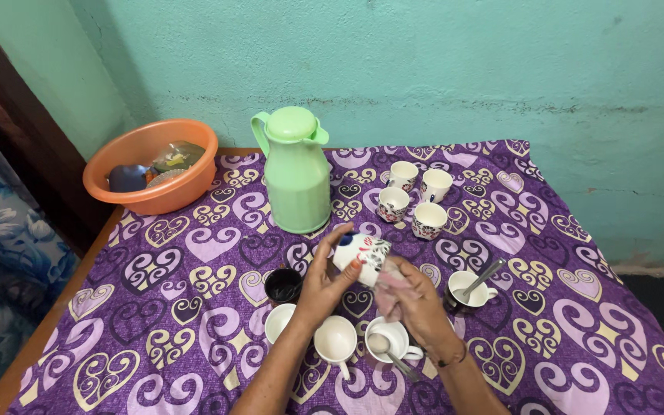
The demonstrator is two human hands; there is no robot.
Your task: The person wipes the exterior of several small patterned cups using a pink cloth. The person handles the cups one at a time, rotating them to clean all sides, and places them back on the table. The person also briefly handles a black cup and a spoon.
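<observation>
My left hand grips a white patterned cup, tipped on its side above the table. Against the cup's mouth, my right hand presses a pink cloth. Just below my hands stand three white cups; the right one has a spoon in it. A black cup sits left of my left hand.
A green thermos jug stands at the back centre. Several patterned cups cluster to its right. A white cup with a spoon sits on the right. An orange basin holds items at the back left. A purple heart-pattern cloth covers the table.
</observation>
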